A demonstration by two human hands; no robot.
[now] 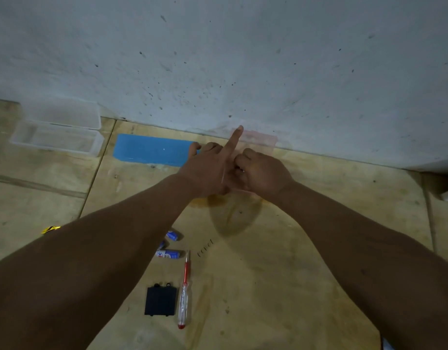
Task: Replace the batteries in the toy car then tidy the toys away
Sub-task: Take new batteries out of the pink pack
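My left hand (207, 170) and my right hand (261, 170) meet close to the wall around a clear pink-tinted box (266, 141). The left index finger points straight up and the other left fingers curl on the box. The right fingers curl tightly at its edge. A yellow-orange shape (214, 201) peeks out below the hands; the rest is hidden. Nearer to me lie blue batteries (168, 254), a red-handled screwdriver (184, 291), a black battery cover (160, 301) and small dark screws (204, 249).
A blue lid (152, 151) lies flat left of the hands. Two clear plastic boxes (56, 137) stand at the far left by the grey wall (243, 59). A small yellow piece (50, 229) shows beside my left forearm. The floor is plywood sheets (281, 261).
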